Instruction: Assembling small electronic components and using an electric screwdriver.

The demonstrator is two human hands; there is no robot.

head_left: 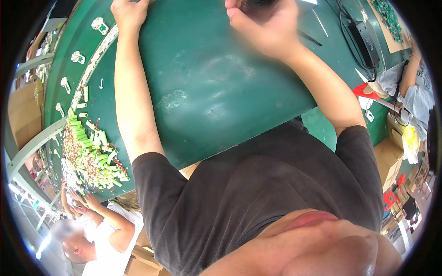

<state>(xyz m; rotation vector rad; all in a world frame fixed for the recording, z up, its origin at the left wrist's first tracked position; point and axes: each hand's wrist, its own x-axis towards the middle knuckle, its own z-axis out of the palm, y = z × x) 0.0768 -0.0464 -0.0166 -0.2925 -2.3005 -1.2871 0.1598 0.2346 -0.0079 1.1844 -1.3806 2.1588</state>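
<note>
At the top edge, my left hand is over the green tabletop, its fingers curled in and partly cut off by the picture's rim. What they hold, if anything, cannot be made out. My right hand, slightly blurred, is wrapped round a dark, rounded object whose upper part lies outside the picture. Just right of that hand, a thin dark stick-like tool lies on the table.
Green battery cells with red wires are heaped at left, near a co-worker's hands. Small white parts stand along the left belt. A black power adapter with cable lies right. Another person's arm shows at far right.
</note>
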